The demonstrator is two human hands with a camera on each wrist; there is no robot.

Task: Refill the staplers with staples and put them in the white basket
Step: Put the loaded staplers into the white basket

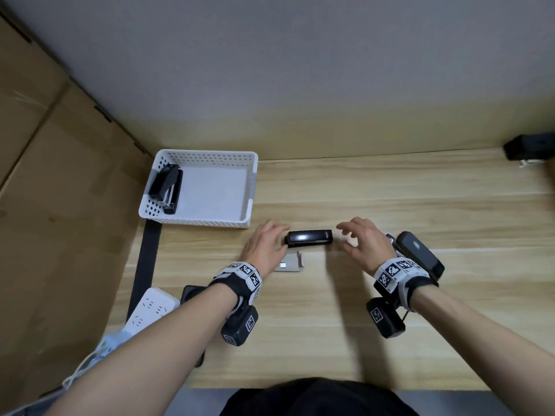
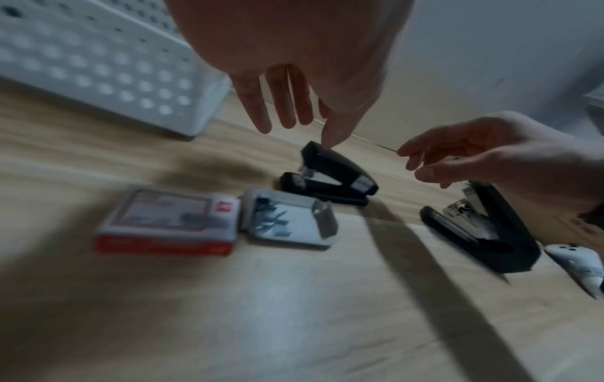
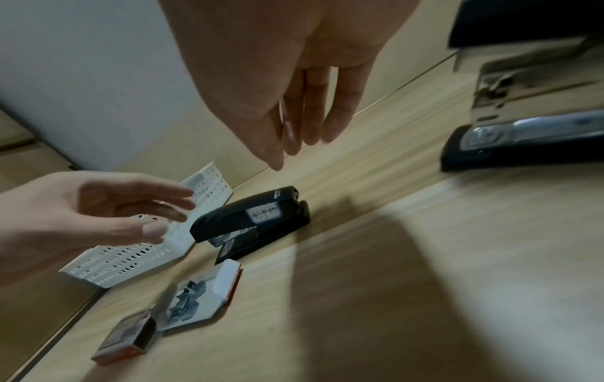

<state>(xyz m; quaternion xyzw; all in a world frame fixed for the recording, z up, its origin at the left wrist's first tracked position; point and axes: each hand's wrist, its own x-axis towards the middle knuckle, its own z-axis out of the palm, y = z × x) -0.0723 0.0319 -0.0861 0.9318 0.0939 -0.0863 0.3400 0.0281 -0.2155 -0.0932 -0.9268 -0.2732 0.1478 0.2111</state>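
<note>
Reaching in from both sides, your hands close on the black stapler (image 1: 309, 238) on the desk (image 1: 390, 205).
Left hand (image 1: 264, 246) and right hand (image 1: 365, 240) hover open-fingered, gripping nothing; another stapler (image 1: 166, 187) lies in the white basket (image 1: 210, 156).

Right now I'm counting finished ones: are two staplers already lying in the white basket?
No, the white basket holds just one black stapler, against its left wall.

Light wood-grain desk (image 1: 390, 190), plain grey wall (image 1: 300, 55), cardboard panel (image 1: 45, 175) left.
</note>
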